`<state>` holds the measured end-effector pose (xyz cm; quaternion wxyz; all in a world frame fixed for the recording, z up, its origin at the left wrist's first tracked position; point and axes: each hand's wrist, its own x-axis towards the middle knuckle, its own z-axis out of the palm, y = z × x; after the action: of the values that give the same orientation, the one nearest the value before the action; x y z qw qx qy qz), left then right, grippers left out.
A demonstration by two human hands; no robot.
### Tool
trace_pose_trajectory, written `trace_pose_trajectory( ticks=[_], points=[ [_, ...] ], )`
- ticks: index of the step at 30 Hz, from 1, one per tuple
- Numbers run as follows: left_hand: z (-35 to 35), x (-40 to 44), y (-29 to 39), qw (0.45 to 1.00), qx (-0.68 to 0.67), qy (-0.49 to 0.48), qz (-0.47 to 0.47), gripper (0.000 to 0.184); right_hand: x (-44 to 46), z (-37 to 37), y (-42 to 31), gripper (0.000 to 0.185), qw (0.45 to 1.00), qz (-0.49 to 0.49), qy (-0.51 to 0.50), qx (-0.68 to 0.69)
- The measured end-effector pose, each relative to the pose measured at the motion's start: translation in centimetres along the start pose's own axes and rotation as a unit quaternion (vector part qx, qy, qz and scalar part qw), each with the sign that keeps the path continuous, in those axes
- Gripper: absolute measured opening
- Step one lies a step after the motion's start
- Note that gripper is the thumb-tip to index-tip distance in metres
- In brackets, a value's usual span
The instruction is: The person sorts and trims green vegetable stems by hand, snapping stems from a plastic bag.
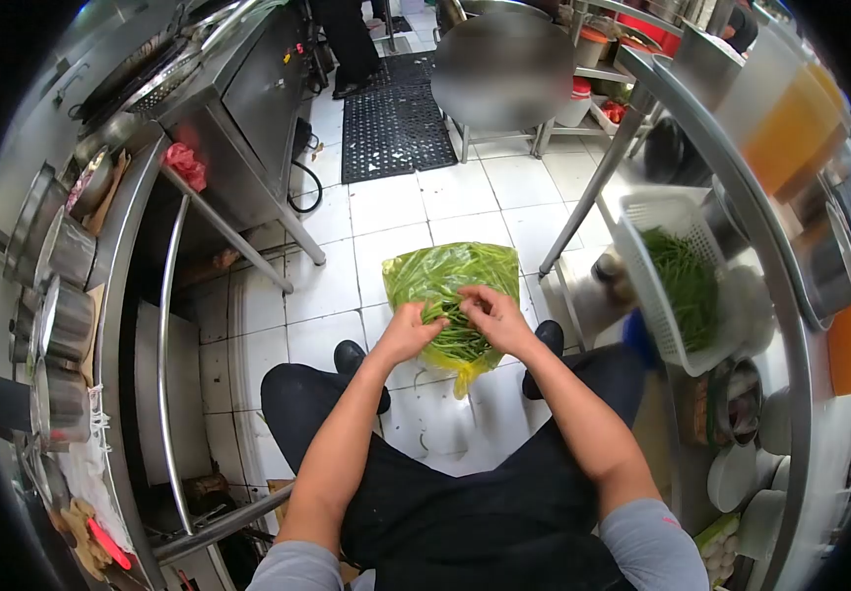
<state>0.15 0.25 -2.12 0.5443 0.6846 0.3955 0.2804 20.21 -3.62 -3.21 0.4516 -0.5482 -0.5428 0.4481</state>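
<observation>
A yellow-green plastic bag full of long green stalks lies on the tiled floor between my feet. Green stalks show at its near opening, between my hands. At the left of the opening, my left hand has its fingers and thumb closed on some of the stalks. My right hand is at the right of the opening, fingers bent together over the stalks; what lies between its fingertips is too small to make out.
A white basket of green stalks stands on the right rack's lower shelf. Metal pots line the left counter. A black mat lies ahead, with a person beside it. Metal rails flank me.
</observation>
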Motion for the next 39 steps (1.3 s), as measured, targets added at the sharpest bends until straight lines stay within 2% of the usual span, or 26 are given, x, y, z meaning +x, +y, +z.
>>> trace_pose_trajectory(
  ticks=[2, 4, 5, 7, 9, 11, 13, 15, 16, 17, 18, 19, 20, 22, 23, 25, 26, 28, 35, 38, 39],
  points=[
    [0.0, 0.2, -1.4, 0.998, 0.050, -0.023, -0.029, 0.026, -0.1, -0.6, -1.3, 0.024, 1.000, 0.004, -0.008, 0.014],
    [-0.3, -0.2, 0.6, 0.996, 0.075, -0.034, -0.044, 0.026, -0.3, -0.9, -1.7, 0.021, 0.981, -0.093, -0.025, -0.167],
    [-0.3, -0.3, 1.4, 0.992, 0.101, -0.045, -0.058, 0.026, -0.3, -0.9, -1.5, 0.021, 0.981, -0.091, -0.024, -0.167],
    [-0.2, -0.3, 1.3, 0.993, 0.102, -0.045, -0.047, 0.026, -0.3, -0.6, -1.4, 0.013, 0.963, -0.157, -0.036, -0.216],
    [-0.2, -0.3, 1.0, 0.993, 0.103, -0.043, -0.037, 0.025, -0.5, -0.3, -1.4, 0.010, 0.951, -0.168, -0.027, -0.259],
    [-0.2, 0.0, 0.5, 0.990, 0.120, -0.077, 0.017, 0.026, -0.6, 0.3, -1.5, 0.008, 0.937, -0.178, -0.017, -0.301],
    [-0.2, 0.0, 1.2, 0.988, 0.124, -0.087, 0.012, 0.024, -0.6, 0.8, -1.7, 0.010, 0.913, -0.199, 0.018, -0.356],
    [-0.3, 0.1, 1.1, 0.987, 0.128, -0.094, 0.008, 0.022, -0.6, 0.7, -1.3, 0.011, 0.903, -0.187, 0.007, -0.387],
    [-0.8, 0.3, 0.4, 0.989, 0.064, -0.110, -0.073, 0.019, -0.5, 0.7, -1.0, 0.015, 0.892, -0.177, -0.005, -0.415],
    [-1.1, 0.3, -0.1, 0.980, 0.001, -0.125, -0.155, 0.016, -0.5, 0.5, -0.6, 0.015, 0.893, -0.177, -0.007, -0.415],
    [-1.4, 0.3, -0.3, 0.980, 0.001, -0.124, -0.156, 0.016, -0.6, 0.4, -0.4, 0.022, 0.887, -0.204, -0.001, -0.414],
    [-1.6, 0.4, -0.5, 0.977, -0.086, -0.097, -0.171, 0.014, -0.6, 0.2, -0.2, 0.030, 0.881, -0.232, 0.004, -0.413],
    [-1.7, 0.5, -0.6, 0.965, -0.173, -0.069, -0.184, 0.013, -0.7, 0.2, 0.0, 0.030, 0.880, -0.233, 0.003, -0.414],
    [-1.7, 0.4, 0.5, 0.968, -0.183, -0.044, -0.166, 0.017, -0.9, 0.3, -0.3, 0.033, 0.941, -0.154, -0.085, -0.290],
    [-1.8, 0.5, 0.6, 0.970, -0.177, -0.019, -0.166, 0.018, -1.0, 0.5, -0.2, 0.033, 0.940, -0.155, -0.086, -0.291],
    [-1.8, 0.7, 0.5, 0.971, -0.170, 0.006, -0.165, 0.019, -1.3, 1.1, 0.4, 0.024, 0.982, 0.002, -0.163, -0.096],
    [-1.8, 0.8, 0.5, 0.967, -0.201, 0.018, -0.153, 0.020, -1.3, 1.4, 0.7, 0.024, 0.982, 0.001, -0.162, -0.096],
    [-1.7, 0.7, 0.6, 0.962, -0.231, 0.028, -0.142, 0.021, -1.4, 1.9, 1.0, 0.021, 0.986, 0.039, -0.164, 0.006],
    [-1.6, 0.8, 0.3, 0.966, -0.214, 0.038, -0.137, 0.021, -1.3, 1.9, 0.0, 0.022, 0.989, 0.056, -0.134, -0.042],
    [-1.4, 0.6, 0.7, 0.969, -0.205, 0.035, -0.131, 0.021, -1.3, 2.2, 0.9, 0.024, 0.990, 0.051, -0.134, 0.006],
    [-1.2, 0.6, 0.9, 0.971, -0.201, 0.033, -0.129, 0.022, -1.3, 2.3, 1.1, 0.025, 0.993, 0.026, -0.104, -0.047]
  ],
)
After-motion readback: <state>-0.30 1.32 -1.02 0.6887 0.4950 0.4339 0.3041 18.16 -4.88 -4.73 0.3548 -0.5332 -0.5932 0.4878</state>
